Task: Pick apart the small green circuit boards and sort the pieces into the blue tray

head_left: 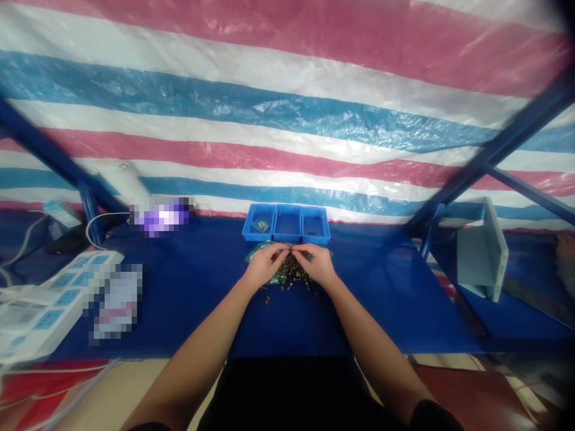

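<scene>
Both my hands meet over a heap of small brass-coloured screws (295,276) on the blue table, just in front of the blue trays. The fingers of my left hand (266,263) are closed in a pinch at the heap's far side. My right hand (318,263) pinches too, its fingertips almost touching the left ones. Whatever is between the fingertips is too small to make out. Greenish clear plastic (254,249), seemingly a bag, lies under the heap and beside both hands. A few loose screws (267,299) lie nearer to me.
Three joined blue trays (286,239) stand behind my hands; the left one holds a small clear packet (260,225). A white power strip (58,305) lies at the left. A tablet-like panel (494,257) stands at the right. Blue metal posts (494,149) flank the table (381,311).
</scene>
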Tool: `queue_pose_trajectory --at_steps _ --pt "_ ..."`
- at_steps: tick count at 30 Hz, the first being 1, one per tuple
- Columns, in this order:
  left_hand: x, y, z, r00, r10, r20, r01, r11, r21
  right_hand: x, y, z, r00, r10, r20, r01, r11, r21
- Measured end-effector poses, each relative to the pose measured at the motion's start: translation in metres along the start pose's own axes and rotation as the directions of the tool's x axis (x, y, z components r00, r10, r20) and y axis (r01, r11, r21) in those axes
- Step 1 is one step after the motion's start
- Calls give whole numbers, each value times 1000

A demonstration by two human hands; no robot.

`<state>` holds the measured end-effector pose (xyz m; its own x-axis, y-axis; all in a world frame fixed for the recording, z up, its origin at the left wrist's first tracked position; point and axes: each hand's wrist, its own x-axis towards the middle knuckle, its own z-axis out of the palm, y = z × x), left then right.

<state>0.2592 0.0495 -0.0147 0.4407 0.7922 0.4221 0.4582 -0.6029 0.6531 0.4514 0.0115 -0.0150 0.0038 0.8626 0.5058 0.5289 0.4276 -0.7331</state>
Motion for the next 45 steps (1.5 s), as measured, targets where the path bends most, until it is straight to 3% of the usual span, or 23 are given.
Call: queue_pose_trajectory --at_steps 16,33,45 --pt "-1 -1 1 1000 -9 13 9 1000 -16 0 -2 0 998 58 -31 -57 998 28" --pt "-1 0 1 999 40 -26 -41 999 -20 1 -4 0 1000 -15 -7 16 998 66" --pt "-1 -4 3 999 29 -33 -29 999 17 1 0 1 1000 7 -12 -7 999 32"
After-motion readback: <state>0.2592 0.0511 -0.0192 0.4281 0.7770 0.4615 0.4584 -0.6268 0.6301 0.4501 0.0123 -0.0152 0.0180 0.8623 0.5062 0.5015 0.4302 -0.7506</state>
